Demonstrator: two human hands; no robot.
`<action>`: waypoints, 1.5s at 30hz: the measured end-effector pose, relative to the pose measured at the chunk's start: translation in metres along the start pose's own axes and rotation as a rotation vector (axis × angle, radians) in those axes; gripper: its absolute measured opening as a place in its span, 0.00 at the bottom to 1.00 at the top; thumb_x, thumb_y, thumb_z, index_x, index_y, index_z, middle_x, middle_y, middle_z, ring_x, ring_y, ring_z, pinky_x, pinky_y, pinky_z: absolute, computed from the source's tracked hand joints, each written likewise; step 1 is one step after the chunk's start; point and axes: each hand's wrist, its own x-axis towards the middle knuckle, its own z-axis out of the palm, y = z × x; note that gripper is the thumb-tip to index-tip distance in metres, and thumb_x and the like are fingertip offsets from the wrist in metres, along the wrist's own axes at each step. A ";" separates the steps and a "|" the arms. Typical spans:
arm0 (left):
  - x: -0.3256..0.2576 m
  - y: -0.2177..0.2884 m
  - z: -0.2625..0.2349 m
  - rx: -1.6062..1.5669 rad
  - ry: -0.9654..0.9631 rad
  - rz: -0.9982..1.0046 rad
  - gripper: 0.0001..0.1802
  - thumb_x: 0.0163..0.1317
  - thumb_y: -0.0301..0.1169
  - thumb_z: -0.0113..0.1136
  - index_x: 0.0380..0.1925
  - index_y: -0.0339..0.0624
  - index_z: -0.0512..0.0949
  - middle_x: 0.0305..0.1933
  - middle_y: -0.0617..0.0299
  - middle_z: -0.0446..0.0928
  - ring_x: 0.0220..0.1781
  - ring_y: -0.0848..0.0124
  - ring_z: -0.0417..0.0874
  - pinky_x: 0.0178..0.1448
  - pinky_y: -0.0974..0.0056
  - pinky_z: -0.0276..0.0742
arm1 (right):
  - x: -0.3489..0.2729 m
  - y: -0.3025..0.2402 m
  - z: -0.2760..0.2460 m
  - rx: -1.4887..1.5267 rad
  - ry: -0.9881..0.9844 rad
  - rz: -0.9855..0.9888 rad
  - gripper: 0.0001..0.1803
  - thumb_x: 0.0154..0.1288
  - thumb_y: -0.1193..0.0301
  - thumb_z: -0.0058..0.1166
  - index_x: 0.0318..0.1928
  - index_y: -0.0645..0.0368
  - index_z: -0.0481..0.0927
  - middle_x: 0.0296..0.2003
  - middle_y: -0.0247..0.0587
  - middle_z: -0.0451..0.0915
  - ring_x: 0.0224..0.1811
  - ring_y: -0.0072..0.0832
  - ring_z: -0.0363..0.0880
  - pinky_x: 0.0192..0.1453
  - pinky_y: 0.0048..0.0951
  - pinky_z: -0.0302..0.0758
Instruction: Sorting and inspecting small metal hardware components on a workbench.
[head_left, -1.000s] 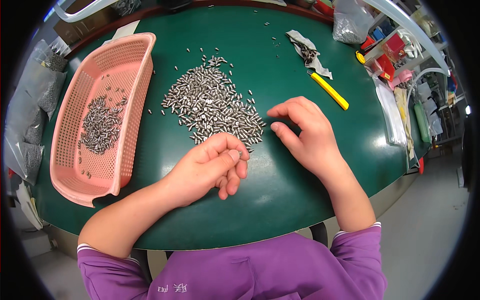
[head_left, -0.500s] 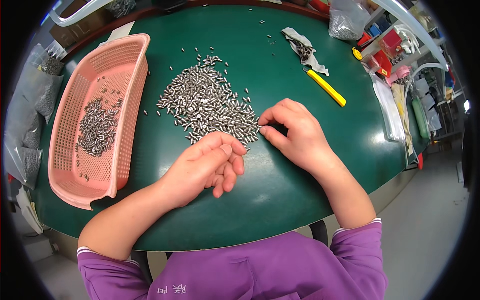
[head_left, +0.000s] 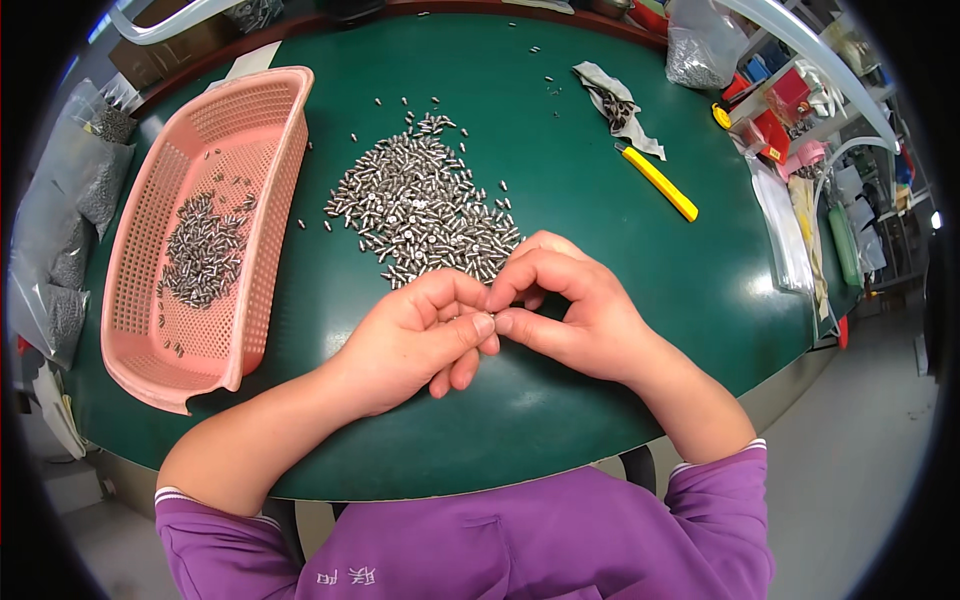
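Note:
A heap of small silver metal pins (head_left: 425, 210) lies on the green table (head_left: 600, 200). Just below the heap, my left hand (head_left: 415, 340) is cupped with its fingers curled, and small pins seem to lie in its palm. My right hand (head_left: 570, 310) meets it fingertip to fingertip, pinching at a small pin between thumb and forefinger where the two hands touch. A pink plastic basket (head_left: 270, 150) stands to the left with several pins (head_left: 205, 250) inside.
A yellow utility knife (head_left: 660, 183) and a crumpled plastic bag (head_left: 615, 100) lie at the back right. Bags of pins (head_left: 70, 230) sit beyond the basket on the left. Boxes, bags and tools crowd the right edge (head_left: 790, 130).
My right hand has drawn back from the heap's edge toward my left hand; the fingertips of both now touch. The left hand stays cupped in about the same place.

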 end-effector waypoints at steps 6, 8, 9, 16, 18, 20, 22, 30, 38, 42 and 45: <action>-0.001 0.001 0.003 0.028 0.007 0.014 0.10 0.71 0.29 0.47 0.46 0.37 0.72 0.35 0.61 0.76 0.24 0.79 0.76 0.23 0.75 0.71 | 0.001 0.007 -0.014 -0.186 0.178 -0.007 0.08 0.56 0.81 0.59 0.38 0.60 0.79 0.35 0.34 0.75 0.35 0.20 0.75 0.39 0.22 0.75; -0.001 0.000 0.004 0.020 0.002 0.033 0.10 0.72 0.28 0.45 0.46 0.36 0.73 0.35 0.61 0.77 0.24 0.79 0.77 0.23 0.75 0.73 | 0.003 0.013 -0.020 -0.338 0.238 -0.041 0.07 0.56 0.81 0.59 0.37 0.61 0.79 0.35 0.35 0.76 0.33 0.22 0.76 0.37 0.22 0.75; -0.001 -0.001 0.004 0.024 0.001 0.040 0.11 0.72 0.28 0.44 0.47 0.36 0.73 0.36 0.60 0.77 0.25 0.78 0.77 0.25 0.74 0.74 | 0.003 0.014 -0.021 -0.337 0.240 -0.038 0.07 0.56 0.81 0.59 0.37 0.61 0.79 0.35 0.35 0.76 0.33 0.22 0.76 0.37 0.22 0.75; 0.000 -0.001 0.003 0.034 -0.007 0.048 0.10 0.71 0.27 0.46 0.47 0.36 0.73 0.38 0.59 0.78 0.26 0.77 0.78 0.28 0.72 0.76 | 0.003 0.018 -0.020 -0.406 0.233 -0.020 0.06 0.55 0.81 0.60 0.35 0.62 0.79 0.33 0.36 0.76 0.32 0.23 0.77 0.36 0.23 0.76; -0.001 -0.003 0.001 0.017 -0.013 0.054 0.09 0.70 0.27 0.48 0.47 0.36 0.72 0.38 0.59 0.78 0.27 0.77 0.78 0.28 0.72 0.76 | 0.003 0.018 -0.020 -0.418 0.228 -0.018 0.06 0.55 0.81 0.60 0.35 0.62 0.80 0.33 0.36 0.76 0.32 0.23 0.77 0.36 0.23 0.76; 0.000 -0.004 0.001 0.000 -0.020 0.060 0.08 0.70 0.27 0.49 0.46 0.37 0.72 0.38 0.58 0.78 0.27 0.77 0.78 0.28 0.72 0.76 | 0.003 0.018 -0.020 -0.430 0.207 0.008 0.07 0.54 0.80 0.60 0.35 0.61 0.80 0.33 0.35 0.76 0.32 0.24 0.77 0.36 0.24 0.76; 0.000 -0.005 0.001 0.001 -0.003 0.077 0.06 0.68 0.24 0.51 0.44 0.38 0.69 0.36 0.57 0.76 0.25 0.75 0.78 0.25 0.72 0.74 | 0.002 0.019 -0.019 -0.434 0.202 0.006 0.07 0.54 0.80 0.61 0.35 0.60 0.80 0.33 0.36 0.76 0.33 0.24 0.77 0.36 0.24 0.76; 0.001 -0.002 -0.001 -0.026 -0.002 0.060 0.11 0.66 0.28 0.57 0.43 0.41 0.67 0.34 0.64 0.73 0.26 0.80 0.74 0.25 0.75 0.71 | 0.001 0.022 -0.019 -0.485 0.151 0.013 0.06 0.53 0.75 0.61 0.33 0.55 0.80 0.33 0.36 0.76 0.41 0.36 0.77 0.44 0.35 0.75; 0.000 -0.003 -0.003 -0.008 0.003 0.054 0.11 0.67 0.29 0.54 0.47 0.41 0.67 0.35 0.64 0.73 0.26 0.81 0.73 0.25 0.75 0.69 | 0.002 0.015 -0.018 -0.428 0.120 0.037 0.06 0.56 0.75 0.61 0.36 0.56 0.80 0.34 0.36 0.75 0.39 0.32 0.77 0.42 0.31 0.75; 0.000 -0.002 0.000 -0.024 0.004 0.060 0.12 0.67 0.29 0.54 0.48 0.40 0.70 0.35 0.64 0.75 0.27 0.81 0.73 0.25 0.75 0.69 | 0.001 0.004 -0.008 -0.016 0.042 0.029 0.05 0.61 0.75 0.59 0.38 0.55 0.80 0.36 0.34 0.73 0.35 0.20 0.76 0.38 0.21 0.74; 0.000 -0.001 0.001 -0.033 0.009 0.064 0.10 0.67 0.29 0.55 0.47 0.41 0.71 0.34 0.64 0.75 0.26 0.81 0.73 0.25 0.76 0.68 | 0.001 0.002 0.000 0.019 -0.009 0.001 0.06 0.60 0.75 0.60 0.38 0.55 0.80 0.36 0.33 0.73 0.36 0.21 0.76 0.37 0.22 0.75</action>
